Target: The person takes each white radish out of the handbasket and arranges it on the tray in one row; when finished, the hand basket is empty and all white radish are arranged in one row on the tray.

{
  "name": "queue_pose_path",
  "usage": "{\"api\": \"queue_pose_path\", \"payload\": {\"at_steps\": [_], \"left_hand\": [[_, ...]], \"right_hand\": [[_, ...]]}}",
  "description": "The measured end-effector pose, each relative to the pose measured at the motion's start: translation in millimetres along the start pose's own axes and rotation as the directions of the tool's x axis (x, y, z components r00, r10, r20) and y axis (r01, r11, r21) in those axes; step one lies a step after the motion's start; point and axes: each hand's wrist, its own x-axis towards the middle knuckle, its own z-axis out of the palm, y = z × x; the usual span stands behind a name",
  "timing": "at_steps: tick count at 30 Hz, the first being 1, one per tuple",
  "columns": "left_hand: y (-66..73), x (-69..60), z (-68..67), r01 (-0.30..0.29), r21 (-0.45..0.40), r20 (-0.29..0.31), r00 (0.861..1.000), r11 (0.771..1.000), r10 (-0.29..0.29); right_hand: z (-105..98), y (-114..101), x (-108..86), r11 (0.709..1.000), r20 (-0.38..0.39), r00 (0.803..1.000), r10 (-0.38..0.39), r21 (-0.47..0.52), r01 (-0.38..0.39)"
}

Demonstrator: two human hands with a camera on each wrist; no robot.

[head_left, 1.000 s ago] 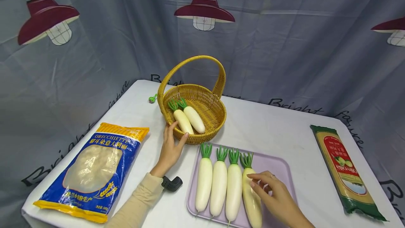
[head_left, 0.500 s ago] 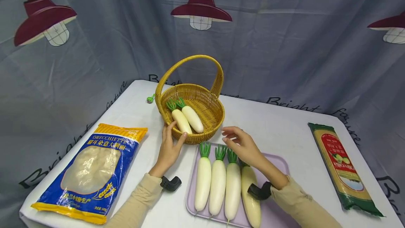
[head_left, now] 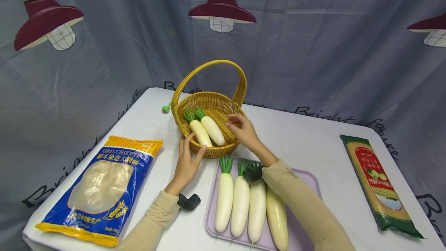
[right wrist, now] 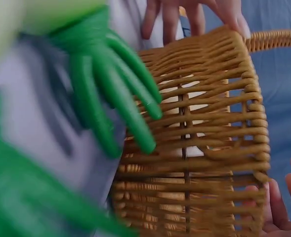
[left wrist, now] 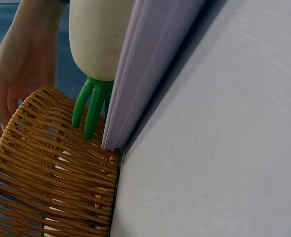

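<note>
My left hand (head_left: 187, 165) rests against the front-left rim of a wicker basket (head_left: 240, 138), its thumb and fingers spread along the edge. Two white radishes (head_left: 212, 130) with green tops lie side by side in the basket's left half. Over the right side of the basket is my right hand (head_left: 242, 131), fingers loosely bent, with nothing held. Several more white radishes (head_left: 224, 202) lie in a row on a lilac tray (head_left: 308, 179), partly covered by my right forearm. In the right wrist view, blurred green leaves (right wrist: 110, 84) are close beside the basket's woven wall (right wrist: 209, 123).
A blue and yellow pasta bag (head_left: 101, 189) lies on the left of the white table (head_left: 289, 138). On the far right is a green-ended pasta packet (head_left: 379, 185). A small green item (head_left: 166, 108) sits behind the basket's left. The basket's tall handle (head_left: 209, 65) arches above it.
My right hand has moved from the rightmost radish on the tray, up and left, to above the basket's right side. My left hand stays at the rim. The radishes appear unmoved.
</note>
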Motion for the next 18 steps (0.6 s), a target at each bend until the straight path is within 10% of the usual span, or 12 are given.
{"api": "queue_pose_path", "payload": {"at_steps": [11, 18], "left_hand": [[0.8, 1.5, -1.0, 0.004, 0.012, 0.002, 1.000, 1.000, -0.004], [0.3, 0.7, -1.5, -0.021, -0.006, -0.003, 1.000, 1.000, 0.021]], "right_hand": [[13, 3, 39.7, 0.961, 0.037, 0.978, 0.204, 0.182, -0.208], [20, 7, 55.0, 0.879, 0.125, 0.922, 0.367, 0.278, -0.388]]}}
